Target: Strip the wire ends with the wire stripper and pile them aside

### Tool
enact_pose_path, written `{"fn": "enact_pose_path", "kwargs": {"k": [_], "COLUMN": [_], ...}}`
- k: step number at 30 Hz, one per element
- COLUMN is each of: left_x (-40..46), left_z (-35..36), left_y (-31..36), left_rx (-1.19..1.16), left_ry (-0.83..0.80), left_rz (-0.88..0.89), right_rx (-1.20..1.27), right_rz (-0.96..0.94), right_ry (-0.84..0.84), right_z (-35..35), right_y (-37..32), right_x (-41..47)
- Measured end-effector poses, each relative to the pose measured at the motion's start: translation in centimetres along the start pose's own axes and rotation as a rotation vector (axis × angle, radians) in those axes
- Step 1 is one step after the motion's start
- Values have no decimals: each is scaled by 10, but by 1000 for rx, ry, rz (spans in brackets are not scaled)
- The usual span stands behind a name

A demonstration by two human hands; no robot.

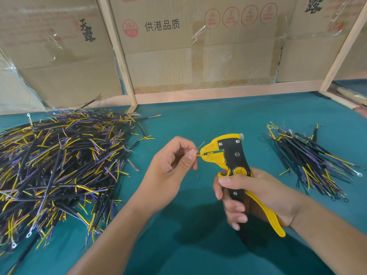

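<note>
Pinching yellow wire [201, 155], left hand [170, 165] feeds wire stripper [234, 165]; right hand [258, 197] clenches handles.

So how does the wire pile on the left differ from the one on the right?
The left pile is far bigger than the right pile. The left pile's wires cross in every direction; the right pile's lie roughly parallel in a loose fan. Both hold black-sheathed wires with yellow and purple ends, resting on the green table.

Left hand [174, 159] pinching yellow wire [201, 155] into jaws of wire stripper [232, 163], right hand [256, 197] gripping handles, large wire pile [59, 165] left, smaller pile [311, 161] right, teal table [198, 120]
</note>
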State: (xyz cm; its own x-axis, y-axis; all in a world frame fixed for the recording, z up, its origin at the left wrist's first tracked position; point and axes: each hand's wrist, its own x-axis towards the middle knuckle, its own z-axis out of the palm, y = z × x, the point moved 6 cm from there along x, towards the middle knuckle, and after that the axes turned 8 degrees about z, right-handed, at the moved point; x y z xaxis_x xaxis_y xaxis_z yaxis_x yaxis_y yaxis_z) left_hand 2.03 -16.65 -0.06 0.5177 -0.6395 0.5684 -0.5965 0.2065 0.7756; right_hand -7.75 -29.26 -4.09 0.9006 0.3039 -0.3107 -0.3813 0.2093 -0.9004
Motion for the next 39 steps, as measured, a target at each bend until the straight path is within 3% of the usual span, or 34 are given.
{"fn": "enact_pose_path", "kwargs": {"k": [13, 15, 20, 26, 33, 39], "left_x": [0, 0, -1, -1, -3, -3], "left_z": [-7, -11, -11, -12, -12, -10], "left_y": [-6, -7, -7, -5, -1, 2], "left_rx": [-63, -44, 62, 194, 543, 568], "left_ry": [51, 54, 17, -3, -55, -55], "left_rz": [-40, -47, -34, 1, 102, 116], "right_rx": [110, 149, 154, -41, -57, -59], "right_rz": [-59, -92, -106, -22, 1, 35], "right_ry": [156, 117, -57, 129, 62, 65], "right_z": [-12, -15, -12, -25, -16, -14], "right_y": [-4, -10, -17, -8, -6, -1], "right_x": [-1, -3, -8, -11, -11, -9]}}
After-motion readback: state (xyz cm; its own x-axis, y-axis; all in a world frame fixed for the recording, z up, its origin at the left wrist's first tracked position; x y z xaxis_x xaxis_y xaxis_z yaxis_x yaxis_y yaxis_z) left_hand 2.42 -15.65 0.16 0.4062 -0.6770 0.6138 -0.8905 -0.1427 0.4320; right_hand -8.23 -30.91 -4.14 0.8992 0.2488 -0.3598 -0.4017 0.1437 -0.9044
